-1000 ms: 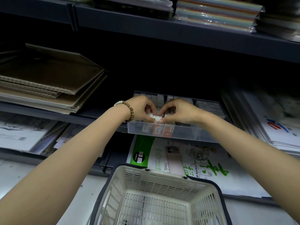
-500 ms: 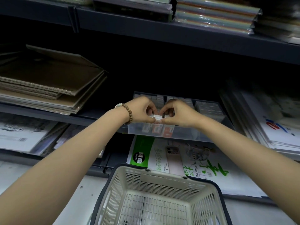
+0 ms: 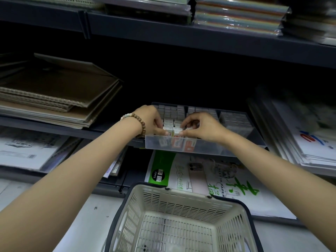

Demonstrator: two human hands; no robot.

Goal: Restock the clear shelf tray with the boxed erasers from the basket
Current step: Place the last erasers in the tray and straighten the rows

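A clear shelf tray (image 3: 205,149) sits on the middle shelf, packed with rows of small boxed erasers (image 3: 171,113). My left hand (image 3: 151,120) and my right hand (image 3: 201,127) are both inside the tray's front left section. Their fingertips pinch a small white boxed eraser (image 3: 174,132) between them at the front row. More boxes with red print show through the tray's front wall. Below, the cream plastic basket (image 3: 181,220) stands near me; its inside looks almost bare, with something small at the bottom edge.
Stacked brown cardboard sheets (image 3: 54,99) lie on the shelf to the left. Sketch paper packs (image 3: 209,179) lie under the tray, more paper packs (image 3: 309,139) to the right. An upper shelf (image 3: 181,31) with wrapped coloured paper overhangs the tray.
Both hands stay in the tray's front row on the small box, with only slight shifts of the fingers. The view has moved a little.
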